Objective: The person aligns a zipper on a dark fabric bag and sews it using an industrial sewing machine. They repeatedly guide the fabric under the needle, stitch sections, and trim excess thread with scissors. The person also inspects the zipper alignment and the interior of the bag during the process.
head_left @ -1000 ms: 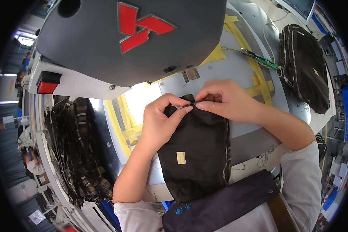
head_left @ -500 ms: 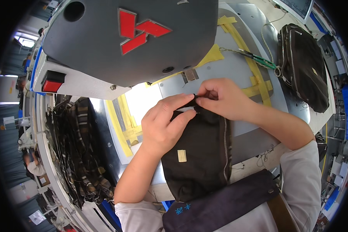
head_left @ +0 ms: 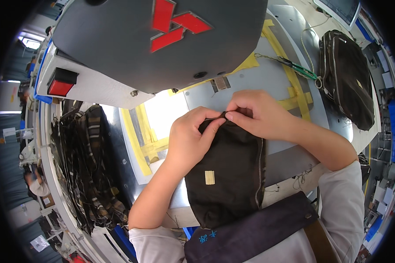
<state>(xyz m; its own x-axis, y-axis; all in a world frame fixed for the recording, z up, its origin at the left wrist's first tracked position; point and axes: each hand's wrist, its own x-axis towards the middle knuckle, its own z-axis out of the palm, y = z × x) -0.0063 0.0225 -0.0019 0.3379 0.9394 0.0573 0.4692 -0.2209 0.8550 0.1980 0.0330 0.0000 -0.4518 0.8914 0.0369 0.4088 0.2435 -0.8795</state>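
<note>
A dark brown fabric bag [head_left: 232,162] hangs over the near edge of the work table, with a metal zipper [head_left: 261,175] down its right side and a small pale yellow patch on its front. My left hand [head_left: 191,136] pinches the bag's far edge between thumb and fingers. Close beside it, my right hand [head_left: 259,116] pinches the same edge, and the fingertips of both hands nearly meet. A small dark fold of cloth shows between them. Just beyond my hands is the sewing machine's metal plate [head_left: 220,84].
The sewing machine's dark head [head_left: 197,57] overhangs the table, with a red switch [head_left: 60,87] on its left. Dark plaid fabric pieces [head_left: 90,162] pile at left. Green-handled thread snips [head_left: 300,70] lie on a cord at right, near another dark zippered bag [head_left: 346,79]. Yellow tape marks the tabletop.
The left thumb and fingers have closed in on the bag's edge, covering the white piece that showed there. Both hands have shifted slightly, and the view has moved a little.
</note>
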